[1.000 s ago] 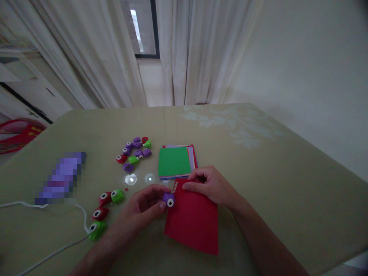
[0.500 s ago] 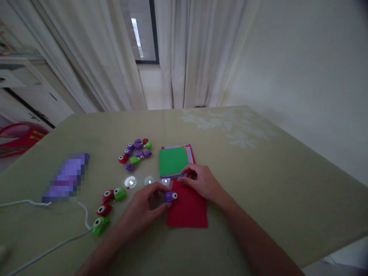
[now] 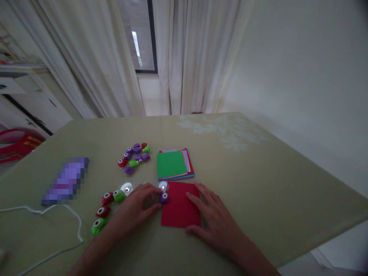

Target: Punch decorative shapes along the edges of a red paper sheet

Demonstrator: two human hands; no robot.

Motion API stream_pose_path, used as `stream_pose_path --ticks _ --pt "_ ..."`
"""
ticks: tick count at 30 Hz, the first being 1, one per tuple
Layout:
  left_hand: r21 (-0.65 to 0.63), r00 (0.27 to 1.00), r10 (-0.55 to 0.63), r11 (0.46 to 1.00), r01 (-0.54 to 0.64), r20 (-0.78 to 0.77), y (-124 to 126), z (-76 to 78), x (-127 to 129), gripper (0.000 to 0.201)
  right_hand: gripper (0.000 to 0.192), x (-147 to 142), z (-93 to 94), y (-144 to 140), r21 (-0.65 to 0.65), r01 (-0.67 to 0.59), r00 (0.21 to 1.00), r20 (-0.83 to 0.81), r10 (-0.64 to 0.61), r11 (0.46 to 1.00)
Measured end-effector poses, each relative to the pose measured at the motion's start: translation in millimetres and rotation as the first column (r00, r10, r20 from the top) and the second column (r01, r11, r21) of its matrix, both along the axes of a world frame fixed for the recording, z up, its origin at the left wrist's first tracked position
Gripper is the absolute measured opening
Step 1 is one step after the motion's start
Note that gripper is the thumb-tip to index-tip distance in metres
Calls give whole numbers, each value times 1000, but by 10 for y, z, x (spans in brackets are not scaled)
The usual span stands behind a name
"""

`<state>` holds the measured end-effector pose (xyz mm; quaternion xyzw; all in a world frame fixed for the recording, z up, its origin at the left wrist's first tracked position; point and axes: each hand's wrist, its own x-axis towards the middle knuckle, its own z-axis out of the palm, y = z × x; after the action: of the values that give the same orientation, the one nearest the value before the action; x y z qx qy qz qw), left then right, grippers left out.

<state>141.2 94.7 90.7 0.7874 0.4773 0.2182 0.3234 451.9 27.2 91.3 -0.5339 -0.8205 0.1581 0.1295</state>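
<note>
My left hand pinches a small purple craft punch with a white round top between thumb and fingers. The punch sits at the left edge of a red sheet of paper. My right hand is open, its fingers spread over the right side of the sheet. Beyond it lies a stack of coloured paper with a green sheet on top. Next to the purple punch is a small clear round dish; another shiny round dish is partly behind my left hand.
Several red, green and purple punches lie in a cluster, among them a red punch. Further ones, including a green punch, form a row left of my forearm. A blurred-out purple rectangular device and white cable lie at left.
My right hand has moved from the sheet's top edge to spread flat over its right side. The red sheet now lies apart from the stack, and the purple punch is at its left edge.
</note>
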Motion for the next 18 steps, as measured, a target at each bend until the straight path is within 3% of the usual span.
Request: stream_pose_path --ticks 8,18 --pt "44 1000 -19 999 18 15 -13 -41 26 27 75 69 -52 107 -28 -117 993 31 118 993" --pt "55 1000 -24 998 24 -7 2 -28 28 27 74 96 -56 93 -50 -118 992 36 120 992"
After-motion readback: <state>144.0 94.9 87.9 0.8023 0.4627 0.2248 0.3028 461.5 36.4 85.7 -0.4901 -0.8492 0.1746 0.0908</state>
